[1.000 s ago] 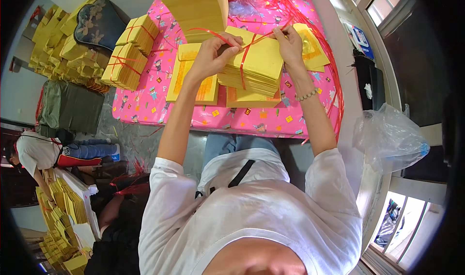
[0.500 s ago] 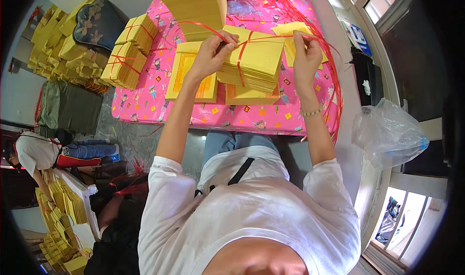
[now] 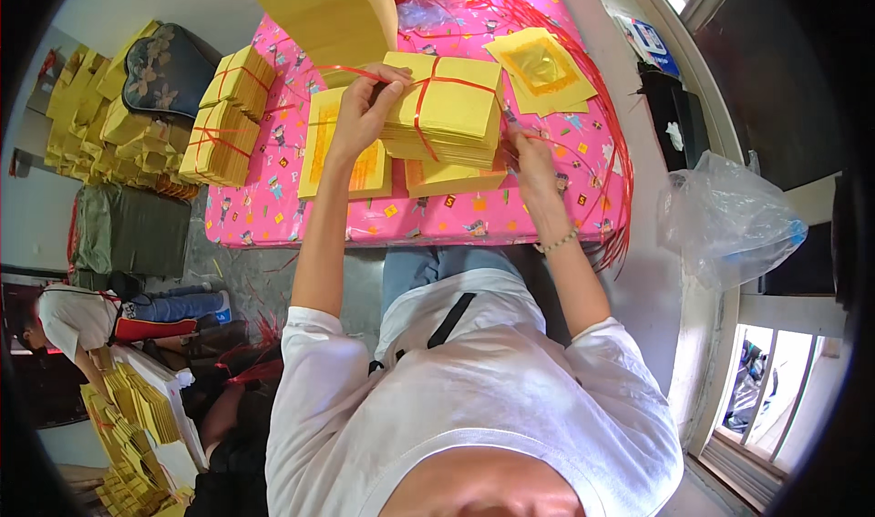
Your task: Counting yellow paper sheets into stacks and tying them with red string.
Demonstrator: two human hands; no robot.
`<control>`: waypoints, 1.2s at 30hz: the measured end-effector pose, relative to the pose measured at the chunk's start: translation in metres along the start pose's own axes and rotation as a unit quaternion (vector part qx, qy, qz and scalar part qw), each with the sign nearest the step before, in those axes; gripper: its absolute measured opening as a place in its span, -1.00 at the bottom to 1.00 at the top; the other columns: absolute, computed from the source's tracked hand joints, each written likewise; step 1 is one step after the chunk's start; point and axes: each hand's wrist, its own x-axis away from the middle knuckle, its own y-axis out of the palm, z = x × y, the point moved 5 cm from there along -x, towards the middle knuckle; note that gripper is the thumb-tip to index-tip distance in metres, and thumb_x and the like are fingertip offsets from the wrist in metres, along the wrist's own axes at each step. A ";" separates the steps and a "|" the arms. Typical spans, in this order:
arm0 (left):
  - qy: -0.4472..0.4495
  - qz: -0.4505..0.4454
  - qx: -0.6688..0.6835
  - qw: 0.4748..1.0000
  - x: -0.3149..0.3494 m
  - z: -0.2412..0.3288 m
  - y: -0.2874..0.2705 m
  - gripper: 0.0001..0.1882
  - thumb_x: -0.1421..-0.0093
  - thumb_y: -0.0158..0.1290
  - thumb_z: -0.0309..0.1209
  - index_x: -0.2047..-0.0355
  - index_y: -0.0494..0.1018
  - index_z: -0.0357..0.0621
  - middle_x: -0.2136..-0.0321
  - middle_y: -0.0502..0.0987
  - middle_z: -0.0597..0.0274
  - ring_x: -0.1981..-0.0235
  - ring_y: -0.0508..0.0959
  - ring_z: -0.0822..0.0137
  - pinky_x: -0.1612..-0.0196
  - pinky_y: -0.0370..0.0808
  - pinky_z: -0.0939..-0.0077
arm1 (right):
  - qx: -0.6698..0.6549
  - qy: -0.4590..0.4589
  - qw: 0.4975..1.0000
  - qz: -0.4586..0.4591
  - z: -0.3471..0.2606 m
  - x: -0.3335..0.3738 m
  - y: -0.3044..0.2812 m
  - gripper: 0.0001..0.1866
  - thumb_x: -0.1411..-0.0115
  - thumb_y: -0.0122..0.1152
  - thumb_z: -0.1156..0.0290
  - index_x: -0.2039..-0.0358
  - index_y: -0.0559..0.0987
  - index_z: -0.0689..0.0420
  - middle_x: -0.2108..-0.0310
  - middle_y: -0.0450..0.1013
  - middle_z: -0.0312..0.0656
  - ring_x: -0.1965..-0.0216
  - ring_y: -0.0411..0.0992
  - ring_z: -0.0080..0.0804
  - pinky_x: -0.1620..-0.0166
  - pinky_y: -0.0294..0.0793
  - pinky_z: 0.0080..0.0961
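A thick stack of yellow paper (image 3: 456,93) sits raised on other yellow paper on the table, with a red plastic strap (image 3: 427,93) crossing over its top and down its front side. At the stack's left edge, my left hand (image 3: 365,112) is closed, pinching the strap against the corner; a loose end runs off to the left. My right hand (image 3: 531,162) is low beside the stack's right side, fingers curled round the strap, whose tail trails rightward. Under the stack lie yellow paper piles with orange-printed tops (image 3: 365,173).
The pink patterned table (image 3: 273,221) also bears tied yellow bundles (image 3: 219,143), loose sheets (image 3: 542,71) and long red straps (image 3: 615,166). A tall yellow sheet pile (image 3: 333,16) stands at the back. A clear plastic bag (image 3: 729,216) hangs right. Another person (image 3: 77,321) handles yellow paper at far left.
My right hand has come down from above the loose sheets to the stack's right side, drawing the strap across the top. My left hand stays at the left corner.
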 end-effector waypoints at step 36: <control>-0.279 0.181 0.284 0.899 0.029 -0.025 -0.043 -0.81 -0.29 -0.10 -0.41 0.20 0.47 -0.20 0.38 0.58 0.30 0.44 0.58 0.49 0.40 0.52 0.61 | -0.041 -0.299 0.950 -0.080 -0.091 0.032 0.049 -0.92 -0.31 -0.06 0.50 0.28 0.40 0.22 -0.15 0.26 0.01 -0.04 0.35 -0.44 -0.12 0.31 -0.51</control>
